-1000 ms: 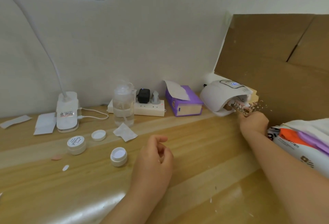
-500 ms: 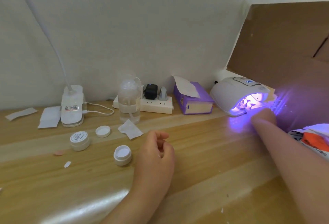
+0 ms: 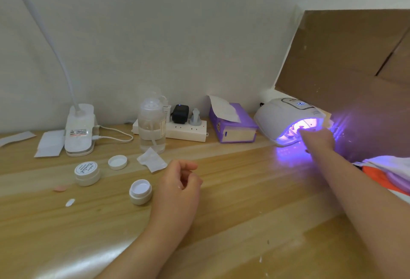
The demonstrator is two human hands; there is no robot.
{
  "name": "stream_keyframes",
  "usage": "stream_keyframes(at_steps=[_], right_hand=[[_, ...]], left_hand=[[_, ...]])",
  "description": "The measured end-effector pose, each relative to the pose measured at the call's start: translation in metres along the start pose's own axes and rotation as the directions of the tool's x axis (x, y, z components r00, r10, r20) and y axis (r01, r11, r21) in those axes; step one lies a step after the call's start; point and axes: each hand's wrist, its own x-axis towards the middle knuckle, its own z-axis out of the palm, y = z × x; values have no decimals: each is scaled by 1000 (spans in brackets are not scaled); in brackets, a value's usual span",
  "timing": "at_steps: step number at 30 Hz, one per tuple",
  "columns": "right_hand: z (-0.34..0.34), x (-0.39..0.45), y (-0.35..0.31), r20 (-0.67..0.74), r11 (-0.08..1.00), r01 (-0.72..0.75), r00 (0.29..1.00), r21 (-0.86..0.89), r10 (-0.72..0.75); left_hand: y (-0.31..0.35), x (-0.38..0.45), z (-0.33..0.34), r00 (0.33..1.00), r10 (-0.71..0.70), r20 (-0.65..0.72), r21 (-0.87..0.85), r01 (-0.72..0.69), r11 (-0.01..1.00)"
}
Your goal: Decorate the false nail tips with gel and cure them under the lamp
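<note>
Curing lamp (image 3: 286, 116) still glows violet — right hand (image 3: 318, 140) stays at its mouth.

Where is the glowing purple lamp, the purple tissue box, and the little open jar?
curing lamp (image 3: 279, 113), head view, on its white dome top.
tissue box (image 3: 238, 127), head view, on its purple top face.
open gel jar (image 3: 140, 188), head view, on the white gel inside.

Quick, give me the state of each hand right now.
Left hand: loosely curled, holding nothing, resting on the table.
Right hand: at the mouth of the lit lamp; fingers hidden, cannot tell.
</note>
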Motion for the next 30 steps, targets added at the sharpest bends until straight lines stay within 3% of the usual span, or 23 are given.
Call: stream_keyframes(at_steps=[3,6,8,10,12,16,23,30], right_hand=[[-18,-10,-23,-148,953,297,941,-61,-303],[-23,0,-44,7,910,414,910,-16,-414],[-20,12,-51,199,909,362,925,-208,-323],[-15,24,-53,276,819,333,935,-467,-223],[-8,35,-59,322,714,370,923,-594,-210],[-5,52,-74,435,620,434,886,-653,-162],[6,74,-80,476,507,462,872,-728,-111],[5,62,-85,417,567,425,896,-706,-151]], left_hand=[[-1,0,0,1000,-1,4,-2,1,1000],[-3,1,-1,1000,0,-4,-2,0,1000],[-4,1,-2,1000,-3,-5,-5,3,1000],[-4,1,-3,1000,-5,5,-9,5,1000],[-4,0,-3,1000,-2,12,-17,2,1000],[-5,1,-3,1000,0,12,-31,0,1000],[-5,0,-1,999,14,30,-7,-14,1000],[-7,1,-2,1000,1,30,-24,0,1000]])
